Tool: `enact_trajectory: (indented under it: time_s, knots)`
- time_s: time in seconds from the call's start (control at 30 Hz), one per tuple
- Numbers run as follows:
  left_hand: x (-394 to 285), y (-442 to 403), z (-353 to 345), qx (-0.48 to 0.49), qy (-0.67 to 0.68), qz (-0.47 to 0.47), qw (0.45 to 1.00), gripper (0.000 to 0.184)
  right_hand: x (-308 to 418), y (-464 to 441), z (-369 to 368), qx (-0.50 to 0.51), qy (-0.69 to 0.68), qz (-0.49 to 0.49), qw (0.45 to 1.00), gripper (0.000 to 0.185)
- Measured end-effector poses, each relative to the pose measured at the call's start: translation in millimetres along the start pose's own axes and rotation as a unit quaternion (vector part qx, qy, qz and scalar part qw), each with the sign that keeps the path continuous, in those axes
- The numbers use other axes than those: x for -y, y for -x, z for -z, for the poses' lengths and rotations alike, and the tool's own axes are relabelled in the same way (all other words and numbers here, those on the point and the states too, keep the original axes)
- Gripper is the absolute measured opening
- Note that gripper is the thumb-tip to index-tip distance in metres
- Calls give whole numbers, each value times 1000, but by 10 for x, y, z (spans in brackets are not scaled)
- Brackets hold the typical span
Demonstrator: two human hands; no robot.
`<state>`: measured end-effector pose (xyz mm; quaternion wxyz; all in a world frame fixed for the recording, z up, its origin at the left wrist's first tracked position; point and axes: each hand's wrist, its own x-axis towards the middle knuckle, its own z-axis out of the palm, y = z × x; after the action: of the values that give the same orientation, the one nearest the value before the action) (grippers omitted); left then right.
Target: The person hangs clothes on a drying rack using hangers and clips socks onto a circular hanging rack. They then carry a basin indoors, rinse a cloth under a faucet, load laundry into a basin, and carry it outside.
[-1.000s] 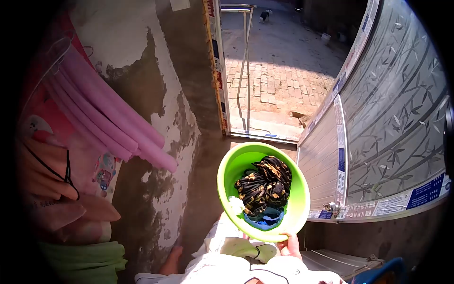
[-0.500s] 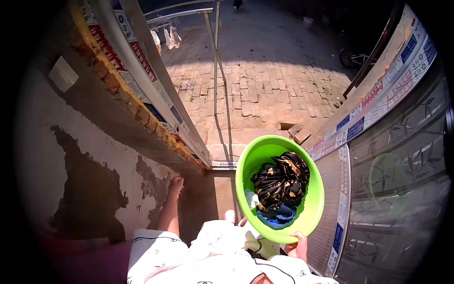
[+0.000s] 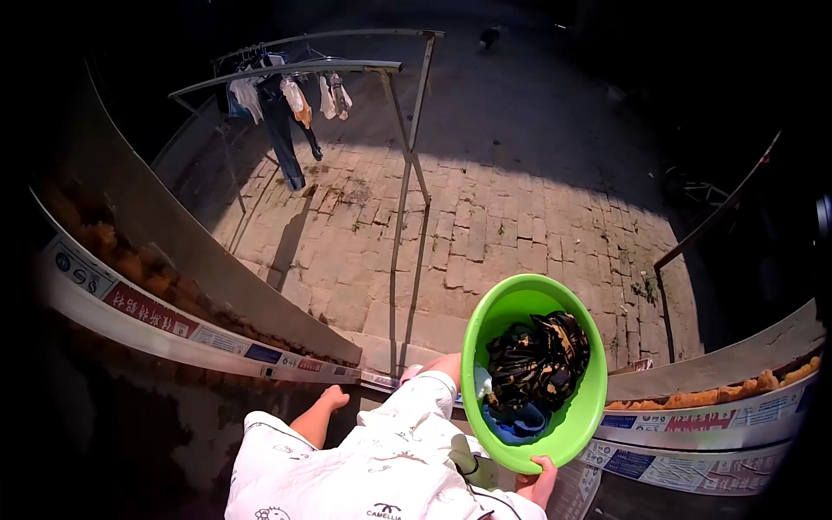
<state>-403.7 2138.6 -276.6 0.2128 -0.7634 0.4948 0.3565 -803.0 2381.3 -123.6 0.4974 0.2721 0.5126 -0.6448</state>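
My right hand (image 3: 539, 482) grips the near rim of a bright green plastic basin (image 3: 475, 412), thumb over the edge and fingers underneath. Inside lies a bunched black cloth with tan patches (image 3: 542, 360). A blue cloth (image 3: 518, 425) sits below it, and a small white piece (image 3: 483, 381) rests against the left wall of the basin. Off to the left, my left hand (image 3: 333, 398) hangs beside the white printed clothing (image 3: 390, 459) I wear. Its fingers are curled in, and nothing shows in them.
A doorway frame with printed tape (image 3: 225, 340) flanks me on the left; another taped frame edge (image 3: 693, 422) is on the right. Ahead lies a sunlit brick yard (image 3: 511, 217). A metal drying rack (image 3: 401, 208) with hung clothes (image 3: 279, 121) stands ahead on the left.
I have moved forward through the doorway, and more of the rack and its clothes has come into view. The basin stays in my right hand. One foot now reaches the threshold.
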Motion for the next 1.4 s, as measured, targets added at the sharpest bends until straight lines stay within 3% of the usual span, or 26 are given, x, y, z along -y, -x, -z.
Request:
enact_trajectory:
  time_s: [0.07, 0.13, 0.3, 0.33, 0.37, 0.4, 0.47, 0.5, 0.57, 0.6, 0.63, 0.73, 0.8, 0.83, 0.87, 0.93, 1.0, 1.03, 1.07, 1.1, 1.17, 1.23, 1.3, 1.4]
  knots:
    - [338, -112, -93, 17, 57, 182, 982, 25, 345, -348, -377, 13, 5, -2, 1000, 16]
    - [541, -210, -226, -4, 26, 167, 986, 21, 591, -802, -586, 16, 0, -3, 1000, 15]
    - [-897, -1441, 103, 146, -28, 140, 979, 30, 1114, -1944, -1107, -47, -40, 36, 997, 14]
    - [-1363, -1796, 254, 140, 31, 55, 988, 32, 1199, -2234, -1249, -55, -52, 48, 996, 14]
    - [-2076, -1958, 289, 78, 48, 43, 995, 31, 1385, -2571, -1301, -57, -63, 52, 995, 14]
    - [-2605, -2446, 396, 22, 88, -34, 995, 31, 1469, -2824, -1528, -64, -72, 70, 993, 14]
    - [-3879, -3271, 877, -82, -64, -177, 979, 32, 1653, -3252, -1962, -79, -92, 82, 989, 14]
    - [-4490, -3615, 979, -103, 97, -236, 961, 31, 1749, -3309, -2102, -106, -86, 101, 985, 14]
    - [-6004, -2986, 1572, -54, 269, -366, 889, 23, 2000, -3698, -2492, -139, -102, 116, 978, 14]
    - [-6535, -2910, 1277, -61, 263, -432, 861, 22, 2249, -4029, -2130, -128, -85, 81, 985, 14]
    - [-7022, -2755, 1574, -33, 177, -457, 871, 24, 2359, -4026, -2499, -154, -75, 92, 981, 12]
    - [-8241, -2884, 1944, -38, 38, -564, 824, 27, 2844, -4505, -3313, -171, -42, 137, 975, 9]
    - [-8808, -2938, 2244, -58, 4, -595, 802, 26, 3163, -5117, -3719, -162, 6, 151, 975, 10]
    - [-9088, -2858, 1948, -82, -19, -605, 792, 26, 3437, -5552, -3547, -165, 25, 150, 975, 10]
    - [-9239, -3145, 2118, -83, 18, -599, 796, 26, 3611, -5805, -3917, -181, 62, 164, 968, 11]
    - [-9294, -3633, 2312, -94, 102, -575, 806, 27, 3874, -6367, -4560, -159, 95, 221, 957, 15]
    - [-9083, -4323, 2349, -176, 172, -442, 862, 30, 4235, -7022, -5284, -135, 139, 168, 966, 19]
    - [-8814, -4801, 2211, -250, 146, -329, 899, 32, 4381, -7323, -5628, -85, 148, 168, 971, 19]
    - [-8707, -4935, 2175, -223, 166, -165, 946, 33, 4610, -7622, -5996, -43, 163, 155, 973, 19]
    - [-8571, -5044, 2185, -193, 194, -64, 960, 32, 4774, -7802, -6397, -14, 176, 131, 976, 17]
    - [-8281, -5049, 2156, -80, 457, 52, 884, 29, 5036, -8100, -7213, 25, 193, 106, 975, 15]
    - [-8145, -4860, 2386, -100, 528, 96, 838, 22, 5128, -8355, -8074, 80, 236, 73, 966, 18]
    - [-8038, -4978, 2469, -173, 491, 171, 837, 15, 5010, -8695, -8905, 126, 262, 52, 955, 19]
    - [-8651, -5566, 2906, -212, 465, 309, 802, 12, 4841, -8768, -10304, 175, 249, 84, 949, 21]
